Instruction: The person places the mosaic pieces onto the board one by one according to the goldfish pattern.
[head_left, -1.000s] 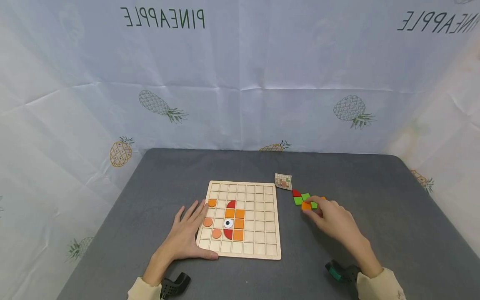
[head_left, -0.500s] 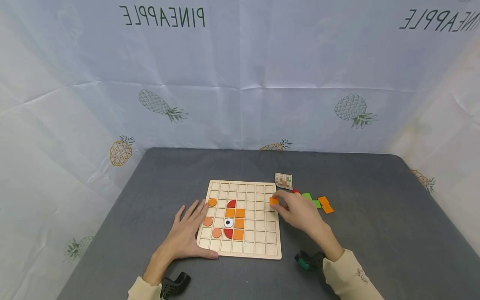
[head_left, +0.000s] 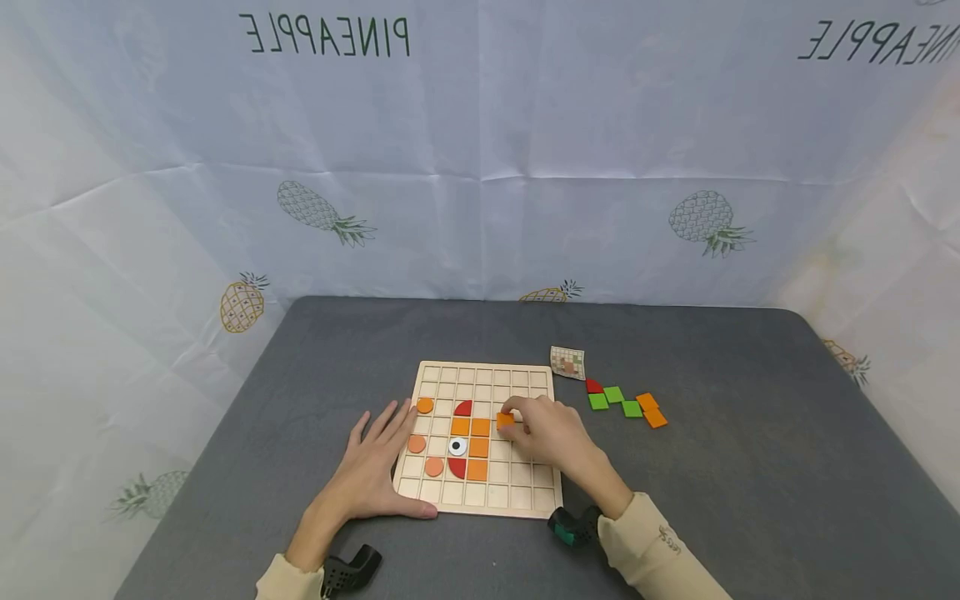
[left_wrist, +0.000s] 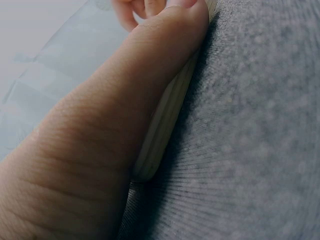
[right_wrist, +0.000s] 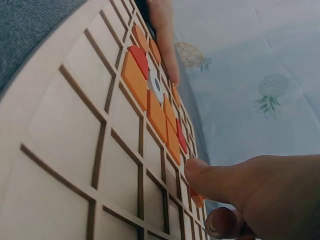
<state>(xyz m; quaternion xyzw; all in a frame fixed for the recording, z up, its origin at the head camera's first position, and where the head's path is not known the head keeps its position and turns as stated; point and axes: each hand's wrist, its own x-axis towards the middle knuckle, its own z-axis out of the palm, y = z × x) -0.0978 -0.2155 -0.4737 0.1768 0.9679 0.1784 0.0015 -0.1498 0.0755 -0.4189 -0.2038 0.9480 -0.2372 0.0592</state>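
A square wooden grid board [head_left: 521,498] lies on the table. My left hand [head_left: 375,475] rests spread along its left edge, thumb at the near edge. Above the grid, right of the placed tiles, my right hand [head_left: 551,433] pinches an orange square tile [head_left: 505,421] between thumb and fingers. In the board's cells sit several orange squares [head_left: 477,447], a red quarter-circle [head_left: 462,408] at the top and another [head_left: 457,468] below, a white eye disc [head_left: 457,447] and several orange discs [head_left: 434,467]. The right wrist view shows the pinched tile [right_wrist: 199,201] partly hidden by the thumb.
Right of the board lie green squares [head_left: 632,409], orange squares [head_left: 655,417] and a red quarter-circle [head_left: 594,386]. A small pattern card [head_left: 567,362] lies by the board's far right corner. A pineapple-print cloth [head_left: 480,233] hangs behind the grey table [head_left: 750,417].
My right hand took an orange square from the loose tiles and has carried it left over the board. My left hand stays at the board's left edge.
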